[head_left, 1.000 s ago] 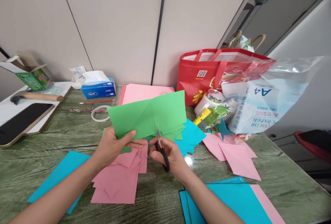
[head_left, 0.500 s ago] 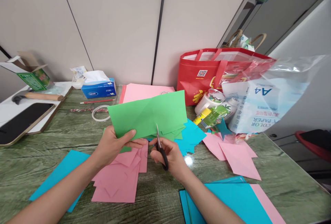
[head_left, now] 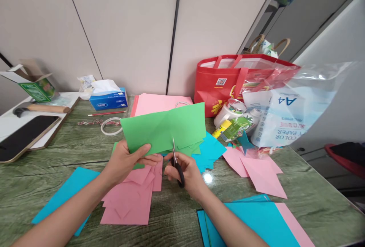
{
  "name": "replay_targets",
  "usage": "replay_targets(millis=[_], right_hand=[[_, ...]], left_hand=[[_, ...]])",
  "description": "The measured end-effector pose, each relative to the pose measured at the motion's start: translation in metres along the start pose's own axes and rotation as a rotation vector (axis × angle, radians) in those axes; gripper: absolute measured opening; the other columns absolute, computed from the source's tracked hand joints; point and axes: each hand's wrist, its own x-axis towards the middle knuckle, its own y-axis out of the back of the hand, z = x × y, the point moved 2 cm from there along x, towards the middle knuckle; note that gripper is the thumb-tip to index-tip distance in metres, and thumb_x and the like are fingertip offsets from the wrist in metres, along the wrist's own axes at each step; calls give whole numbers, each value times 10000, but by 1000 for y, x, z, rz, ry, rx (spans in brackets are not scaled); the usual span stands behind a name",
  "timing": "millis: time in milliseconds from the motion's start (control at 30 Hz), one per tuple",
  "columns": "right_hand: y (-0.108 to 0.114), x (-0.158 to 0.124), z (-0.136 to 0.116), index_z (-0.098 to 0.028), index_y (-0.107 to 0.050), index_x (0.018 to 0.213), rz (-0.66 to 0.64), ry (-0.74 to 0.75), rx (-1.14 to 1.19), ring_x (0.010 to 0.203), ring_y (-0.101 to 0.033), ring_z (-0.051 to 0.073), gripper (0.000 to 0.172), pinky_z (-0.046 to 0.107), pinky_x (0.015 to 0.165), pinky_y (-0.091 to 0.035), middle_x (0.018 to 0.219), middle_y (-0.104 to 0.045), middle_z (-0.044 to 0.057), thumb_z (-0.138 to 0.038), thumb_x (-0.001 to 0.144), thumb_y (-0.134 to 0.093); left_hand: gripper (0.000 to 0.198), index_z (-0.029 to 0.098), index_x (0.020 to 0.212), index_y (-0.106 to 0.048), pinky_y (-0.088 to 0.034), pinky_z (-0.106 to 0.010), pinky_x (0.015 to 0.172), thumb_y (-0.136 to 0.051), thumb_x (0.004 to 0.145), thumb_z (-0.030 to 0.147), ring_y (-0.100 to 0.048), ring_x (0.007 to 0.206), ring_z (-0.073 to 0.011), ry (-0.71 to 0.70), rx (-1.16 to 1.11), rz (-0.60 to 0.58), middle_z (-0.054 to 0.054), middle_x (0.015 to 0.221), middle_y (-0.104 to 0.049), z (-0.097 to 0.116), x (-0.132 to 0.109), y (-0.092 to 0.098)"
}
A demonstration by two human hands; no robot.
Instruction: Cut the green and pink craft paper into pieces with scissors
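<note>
Green paper (head_left: pixel 162 127) was held up above the middle of a work table in the head camera's view, still in one piece after a second of barely visible change. The person's left hand (head_left: pixel 129 161) gripped its lower left corner, thumb in front; the right hand (head_left: pixel 188 174) was curled round the black handles of a pair of scissors (head_left: pixel 179 171), whose blades met the sheet's lower edge. Against a second earlier, the scissors sat a touch farther left and the sheet a touch lower, a sign, it seemed, of slow, careful cutting rather than a finished snip. How deep the blades had bitten could not be told.

Below, the green, wood-grained table (head_left: pixel 176 216) was strewn with colour: pink pieces (head_left: pixel 129 209) near the left forearm, blue pieces (head_left: pixel 211 152) just beyond the right hand, and a blue stack (head_left: pixel 251 220) by the right forearm. A tape ring (head_left: pixel 110 133), a red pencil (head_left: pixel 107 113) and a blue tissue box (head_left: pixel 108 99) lay to the rear left, with a phone (head_left: pixel 27 136) and a hammer (head_left: pixel 47 107) farther out.

A red bag (head_left: pixel 211 91) and clear plastic packaging (head_left: pixel 288 113) stood to the right; a pale panelled wall (head_left: pixel 128 26) closed off the room behind.
</note>
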Motion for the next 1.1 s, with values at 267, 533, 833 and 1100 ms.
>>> replay_targets(millis=[267,533,833,1100], right_hand=[[-1,-1,-5,-182,-548,876,-34,27,19,618,-489,135,378,262,585,-389,678,-555,-4,-414,632,-720],[-1,-1,-2,-177,-566,835,-3,17,-11,518,-435,100,345,235,500,-351,576,-496,-43,-415,634,-712],[-1,-1,0,-166,-583,810,18,19,-5,433,-411,74,300,208,426,-323,494,-465,-67,-391,652,-706],[0,-1,4,-164,-593,801,49,-1,-20,375,-411,60,300,186,370,-295,477,-486,-64,-404,655,-700]], left_hand=[[213,138,790,-629,-577,-325,570,-703,663,292,-697,628,-248,25,12,-8,-57,631,-729,2,-2,-2],[236,133,773,-613,-576,-333,555,-712,645,304,-695,604,-255,34,26,13,-60,601,-720,2,-2,-1],[228,127,755,-611,-573,-303,540,-719,638,291,-694,595,-238,51,3,22,-60,592,-719,2,-3,-2],[258,124,758,-608,-571,-314,542,-731,617,303,-693,587,-245,59,-5,30,-60,580,-716,2,-3,-2]])
